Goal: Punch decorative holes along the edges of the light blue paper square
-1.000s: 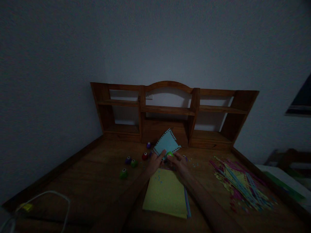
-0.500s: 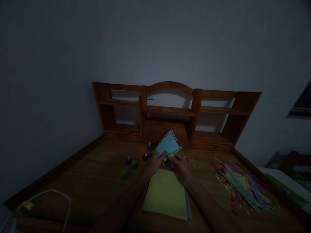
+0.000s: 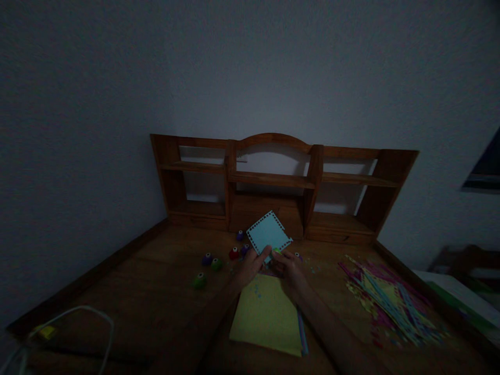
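Above the desk, a light blue sheet of paper (image 3: 267, 232) is held up, tilted with a corner pointing away. Rows of small punched holes run along its edges. My left hand (image 3: 252, 264) is closed on its near left side, thumb on top. A bright green craft punch (image 3: 276, 251) sits at the near corner of the sheet, gripped in my right hand (image 3: 289, 262); the fingers partly hide it. Below both hands lies a stack of coloured paper with a yellow sheet (image 3: 267, 317) on top, and small blue punched bits (image 3: 258, 289) rest on that sheet.
Left of my hands stand several craft punches, among them a red one (image 3: 234, 253) and a green one (image 3: 200, 280). A heap of punched paper strips (image 3: 386, 297) covers the right side. Behind is a wooden shelf unit (image 3: 271, 179). A white cable (image 3: 84, 307) lies front left.
The blue sheet has turned a little and shifted slightly left, lying flatter to view. My hands have barely moved and keep hold of the sheet and the green punch.
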The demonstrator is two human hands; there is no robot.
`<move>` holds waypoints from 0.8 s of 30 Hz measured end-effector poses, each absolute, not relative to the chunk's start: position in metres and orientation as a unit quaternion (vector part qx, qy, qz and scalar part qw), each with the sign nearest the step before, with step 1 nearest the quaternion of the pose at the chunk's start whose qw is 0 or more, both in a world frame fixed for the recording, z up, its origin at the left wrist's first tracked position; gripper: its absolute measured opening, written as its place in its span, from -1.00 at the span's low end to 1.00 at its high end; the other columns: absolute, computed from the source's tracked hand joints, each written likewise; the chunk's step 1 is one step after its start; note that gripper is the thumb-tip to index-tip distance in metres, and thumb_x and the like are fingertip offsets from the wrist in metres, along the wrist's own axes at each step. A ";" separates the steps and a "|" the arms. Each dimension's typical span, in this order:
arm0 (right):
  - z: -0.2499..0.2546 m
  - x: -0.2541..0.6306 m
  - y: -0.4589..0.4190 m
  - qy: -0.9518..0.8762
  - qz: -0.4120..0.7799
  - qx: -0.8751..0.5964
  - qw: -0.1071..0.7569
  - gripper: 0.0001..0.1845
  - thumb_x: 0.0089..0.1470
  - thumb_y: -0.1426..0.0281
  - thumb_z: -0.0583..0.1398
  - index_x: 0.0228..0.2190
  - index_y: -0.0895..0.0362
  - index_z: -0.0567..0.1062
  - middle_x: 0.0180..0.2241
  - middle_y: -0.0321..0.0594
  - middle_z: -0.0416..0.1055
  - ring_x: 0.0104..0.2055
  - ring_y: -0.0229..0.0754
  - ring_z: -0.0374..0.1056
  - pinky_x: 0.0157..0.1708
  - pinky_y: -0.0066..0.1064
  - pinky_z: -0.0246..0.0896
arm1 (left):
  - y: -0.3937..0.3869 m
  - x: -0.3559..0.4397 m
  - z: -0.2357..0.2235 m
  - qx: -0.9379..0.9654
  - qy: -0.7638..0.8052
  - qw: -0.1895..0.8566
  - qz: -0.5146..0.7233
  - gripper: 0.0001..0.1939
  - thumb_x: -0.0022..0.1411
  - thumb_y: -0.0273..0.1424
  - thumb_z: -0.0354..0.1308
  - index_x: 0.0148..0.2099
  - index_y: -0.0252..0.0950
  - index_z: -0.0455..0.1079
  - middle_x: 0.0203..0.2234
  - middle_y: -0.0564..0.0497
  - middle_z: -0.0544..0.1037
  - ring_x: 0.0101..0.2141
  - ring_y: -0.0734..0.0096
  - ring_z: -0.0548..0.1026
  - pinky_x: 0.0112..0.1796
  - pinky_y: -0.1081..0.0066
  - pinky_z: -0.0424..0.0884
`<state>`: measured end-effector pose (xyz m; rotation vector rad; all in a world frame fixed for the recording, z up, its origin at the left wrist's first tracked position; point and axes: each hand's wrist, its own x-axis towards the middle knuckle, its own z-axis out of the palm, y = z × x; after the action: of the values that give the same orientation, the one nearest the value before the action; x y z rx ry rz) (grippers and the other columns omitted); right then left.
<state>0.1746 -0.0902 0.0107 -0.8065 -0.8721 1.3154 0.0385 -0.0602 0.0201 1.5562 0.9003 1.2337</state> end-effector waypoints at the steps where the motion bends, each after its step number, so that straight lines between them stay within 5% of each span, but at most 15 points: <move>1: 0.011 0.174 -0.090 -0.379 0.579 -0.349 0.633 -0.72 -0.20 0.24 0.41 -0.50 0.12 0.49 -0.58 -0.36 0.36 -0.59 -0.33 0.14 -0.52 -0.44 0.05 | -0.060 0.038 0.021 0.633 0.368 0.459 0.503 -0.52 0.19 -0.04 0.09 -0.05 -0.32 0.45 -0.17 -0.11 0.59 -0.09 0.14 0.47 -0.02 0.20 0.37; 9: 0.016 0.168 -0.092 -0.413 0.584 -0.325 0.619 -0.67 -0.17 0.20 0.40 -0.36 0.11 0.54 -0.53 -0.32 0.40 -0.55 -0.32 0.21 -0.55 -0.48 0.04 | -0.065 0.036 0.028 0.580 0.359 0.524 0.511 -0.49 0.13 -0.01 0.15 -0.06 -0.33 0.43 -0.21 -0.13 0.59 -0.15 0.13 0.51 -0.07 0.17 0.41; 17: 0.012 0.175 -0.089 -0.410 0.578 -0.307 0.635 -0.75 -0.13 0.28 0.38 -0.38 0.11 0.52 -0.60 -0.40 0.30 -0.63 -0.39 0.02 -0.59 -0.49 -0.10 | -0.071 0.041 0.031 0.576 0.264 0.588 0.504 -0.50 0.01 -0.13 0.32 -0.06 -0.31 0.40 -0.08 -0.15 0.53 -0.05 0.09 0.47 0.00 0.16 0.38; 24: 0.012 0.179 -0.086 -0.431 0.567 -0.296 0.636 -0.84 -0.13 0.36 0.34 -0.46 0.12 0.48 -0.66 -0.44 0.19 -0.64 -0.39 -0.03 -0.60 -0.51 -0.10 | -0.079 0.044 0.034 0.593 0.255 0.617 0.451 -0.53 0.12 -0.13 0.23 -0.03 -0.32 0.34 -0.17 -0.15 0.53 -0.19 0.16 0.51 -0.14 0.17 0.48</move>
<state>0.1791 -0.0863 0.0117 -0.6753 -0.9851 1.2959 0.0439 -0.0786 0.0337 1.3656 0.5874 1.0377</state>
